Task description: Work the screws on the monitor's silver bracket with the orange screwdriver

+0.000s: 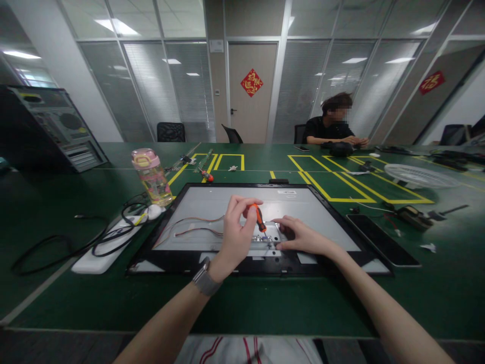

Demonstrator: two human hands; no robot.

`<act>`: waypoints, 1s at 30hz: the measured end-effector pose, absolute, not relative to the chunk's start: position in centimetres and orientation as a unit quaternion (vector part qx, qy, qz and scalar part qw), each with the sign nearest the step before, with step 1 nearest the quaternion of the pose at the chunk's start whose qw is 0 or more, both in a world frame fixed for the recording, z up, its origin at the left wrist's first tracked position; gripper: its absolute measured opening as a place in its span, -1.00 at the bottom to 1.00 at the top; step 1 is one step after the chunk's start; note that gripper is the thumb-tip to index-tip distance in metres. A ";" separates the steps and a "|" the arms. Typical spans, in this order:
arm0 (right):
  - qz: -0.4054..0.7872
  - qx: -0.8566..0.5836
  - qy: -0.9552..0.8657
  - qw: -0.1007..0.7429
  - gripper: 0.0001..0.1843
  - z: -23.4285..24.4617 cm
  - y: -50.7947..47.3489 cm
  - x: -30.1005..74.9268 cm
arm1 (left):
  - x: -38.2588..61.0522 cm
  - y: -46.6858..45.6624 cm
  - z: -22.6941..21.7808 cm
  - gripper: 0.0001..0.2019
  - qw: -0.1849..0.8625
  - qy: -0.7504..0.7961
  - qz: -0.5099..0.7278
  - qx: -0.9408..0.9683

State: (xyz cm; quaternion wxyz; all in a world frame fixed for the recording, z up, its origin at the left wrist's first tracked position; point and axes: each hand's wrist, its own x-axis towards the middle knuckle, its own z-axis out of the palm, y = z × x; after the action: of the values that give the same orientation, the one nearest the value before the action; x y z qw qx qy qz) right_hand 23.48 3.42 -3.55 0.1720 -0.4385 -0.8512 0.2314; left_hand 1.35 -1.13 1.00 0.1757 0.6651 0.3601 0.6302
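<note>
My left hand (239, 225), with a watch on its wrist, is closed around the handle of an orange and black screwdriver (259, 218). The screwdriver leans, its shaft pointing down at a metal bracket (270, 241) on an opened monitor panel (322, 215). My right hand (297, 235) rests at the bracket's right side, thumb and fingers apart around its edge. Whether those fingertips pinch a small part is hard to make out. Thin wires (197, 231) run across the grey panel left of the bracket. The panel lies flat in its black frame.
Left of the panel are a white power strip (108, 247) with black cables and a pink-lidded bottle (151, 177). A second screwdriver (207, 176) lies beyond it. On the right is a black phone-like slab (381, 240). A computer case (53, 126) stands far left; a person (331, 126) sits opposite.
</note>
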 end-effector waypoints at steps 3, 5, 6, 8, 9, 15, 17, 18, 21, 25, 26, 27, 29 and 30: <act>0.234 -0.437 -0.851 0.172 -0.29 -3.5 3.4 23.4 | 1.4 -1.1 1.1 -0.81 0.162 0.363 0.638 0.660; 0.235 -0.436 -0.851 0.174 -0.30 -3.4 3.3 23.4 | 1.4 -1.1 1.1 -0.81 0.157 0.366 0.639 0.658; 0.235 -0.436 -0.851 0.175 -0.30 -3.4 3.3 23.5 | 1.4 -1.2 1.1 -0.81 0.154 0.367 0.640 0.658; 0.234 -0.435 -0.852 0.175 -0.30 -3.4 3.3 23.5 | 1.4 -1.2 1.1 -0.80 0.150 0.367 0.639 0.659; 0.233 -0.434 -0.853 0.175 -0.30 -3.5 3.3 23.5 | 1.4 -1.2 1.1 -0.80 0.150 0.366 0.639 0.660; 0.234 -0.425 -0.856 0.181 -0.30 -3.7 3.5 23.6 | 1.5 -1.1 1.0 -0.90 0.154 0.368 0.635 0.662; 0.234 -0.428 -0.854 0.179 -0.29 -3.6 3.5 23.6 | 1.5 -1.0 0.7 -0.93 0.160 0.368 0.637 0.658; 0.233 -0.431 -0.854 0.177 -0.29 -3.6 3.5 23.6 | 1.5 -0.9 0.5 -0.92 0.168 0.368 0.639 0.654; 0.227 -0.433 -0.855 0.172 -0.29 -3.4 3.4 23.5 | 1.6 -0.8 0.0 -0.85 0.197 0.366 0.644 0.642; 0.227 -0.429 -0.857 0.172 -0.30 -3.4 3.4 23.5 | 1.7 -0.9 0.1 -0.85 0.191 0.358 0.646 0.646; 0.228 -0.429 -0.857 0.174 -0.31 -3.4 3.4 23.5 | 1.7 -0.9 0.3 -0.87 0.183 0.356 0.645 0.651; 0.230 -0.430 -0.855 0.176 -0.31 -3.5 3.4 23.5 | 1.7 -1.0 0.4 -0.90 0.178 0.354 0.643 0.656; 0.232 -0.431 -0.853 0.180 -0.30 -3.6 3.4 23.5 | 1.7 -1.0 0.6 -0.94 0.178 0.352 0.634 0.665; 0.233 -0.431 -0.853 0.181 -0.30 -3.6 3.4 23.5 | 1.7 -1.0 0.6 -0.92 0.182 0.352 0.632 0.667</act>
State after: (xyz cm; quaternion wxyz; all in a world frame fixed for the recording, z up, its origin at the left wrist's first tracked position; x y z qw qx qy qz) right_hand 23.55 3.44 -3.58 0.1809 -0.4307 -0.8528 0.2335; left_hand 1.65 -0.99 0.63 0.1817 0.6666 0.3518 0.6315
